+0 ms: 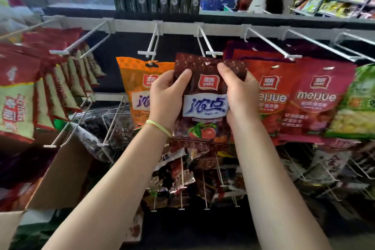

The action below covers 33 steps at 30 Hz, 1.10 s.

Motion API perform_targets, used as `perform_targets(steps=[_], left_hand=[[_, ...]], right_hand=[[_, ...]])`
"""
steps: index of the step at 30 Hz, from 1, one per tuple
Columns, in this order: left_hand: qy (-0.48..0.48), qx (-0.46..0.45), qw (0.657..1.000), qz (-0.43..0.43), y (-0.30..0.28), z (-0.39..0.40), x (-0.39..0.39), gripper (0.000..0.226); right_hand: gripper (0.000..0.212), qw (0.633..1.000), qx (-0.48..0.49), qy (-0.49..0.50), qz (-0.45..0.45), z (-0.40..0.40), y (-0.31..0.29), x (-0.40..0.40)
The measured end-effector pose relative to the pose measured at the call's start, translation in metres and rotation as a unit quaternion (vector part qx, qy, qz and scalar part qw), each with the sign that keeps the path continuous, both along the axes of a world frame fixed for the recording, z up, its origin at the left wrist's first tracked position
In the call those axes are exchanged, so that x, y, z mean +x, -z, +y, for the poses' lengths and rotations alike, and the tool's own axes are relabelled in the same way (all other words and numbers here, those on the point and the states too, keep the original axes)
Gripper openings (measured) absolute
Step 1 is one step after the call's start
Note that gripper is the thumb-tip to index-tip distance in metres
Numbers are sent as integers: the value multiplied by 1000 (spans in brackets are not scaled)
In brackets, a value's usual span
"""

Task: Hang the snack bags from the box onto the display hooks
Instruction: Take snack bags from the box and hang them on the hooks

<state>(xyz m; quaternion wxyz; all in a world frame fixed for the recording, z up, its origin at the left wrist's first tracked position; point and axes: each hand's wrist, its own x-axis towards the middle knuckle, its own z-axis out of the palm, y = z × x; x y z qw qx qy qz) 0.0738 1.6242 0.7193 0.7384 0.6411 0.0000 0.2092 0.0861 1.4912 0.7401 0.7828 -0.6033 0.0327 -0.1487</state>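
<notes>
Threading step: left hand (pixel 166 95) and right hand (pixel 239 91) both clamped on brown snack bag (pixel 203 95), hang-hole at tip of hook (pixel 205 43) (seating unclear). Next: push bag back along hook, then release.

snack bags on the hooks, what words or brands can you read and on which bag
"yake": red logo on the brown bag gripped by the left hand and right hand; its large white-panel characters are stylised, not surely readable.
"meijue": on the crimson bag.
"eijue": on the red bag, first letter hidden by the right hand.
Orange bag: same red logo, letters too blurred.
Left striped bags, dark boxes: blurred, unreadable.
</notes>
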Motion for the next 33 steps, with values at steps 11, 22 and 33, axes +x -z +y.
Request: perform_targets(steps=[11,22,33], left_hand=[[-59,90,994,30,39,43,-17,10],[-108,141,968,178,145,242,-115,20],[-201,504,791,281,241,520,-181,43]], right_hand=[[24,881,-250,331,-226,29,35,-31],[21,903,-316,-277,86,237,110,-86],[14,831,-379,-356,200,487,201,-139]])
